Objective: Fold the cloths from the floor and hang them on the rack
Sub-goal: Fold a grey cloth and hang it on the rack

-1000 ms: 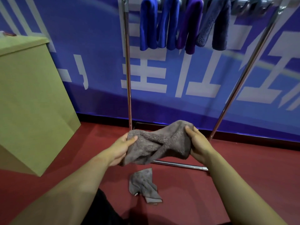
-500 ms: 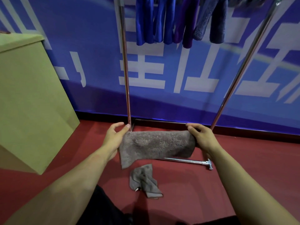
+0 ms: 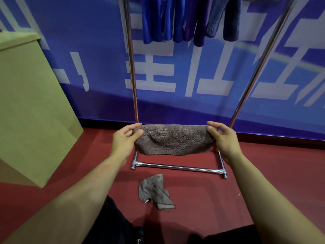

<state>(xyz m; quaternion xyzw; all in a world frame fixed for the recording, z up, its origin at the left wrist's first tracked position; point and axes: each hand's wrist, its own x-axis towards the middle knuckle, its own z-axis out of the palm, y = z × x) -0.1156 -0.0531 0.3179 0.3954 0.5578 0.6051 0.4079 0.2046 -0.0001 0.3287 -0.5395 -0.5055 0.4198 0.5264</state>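
Above red floor (image 3: 263,173), hands pinch brown cloth (image 3: 173,140).

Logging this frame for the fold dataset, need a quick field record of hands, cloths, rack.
left hand: pinches left end of fluffy brown cloth
right hand: pinches right end
held cloth: stretched flat between hands, above floor
floor: crumpled grey cloth on red floor
rack: chrome metal rack, blue and purple cloths hung on top

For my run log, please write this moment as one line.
left hand: pinches folded brown fleece cloth | right hand: pinches other end | crumpled grey cloth: on red floor | chrome rack: behind
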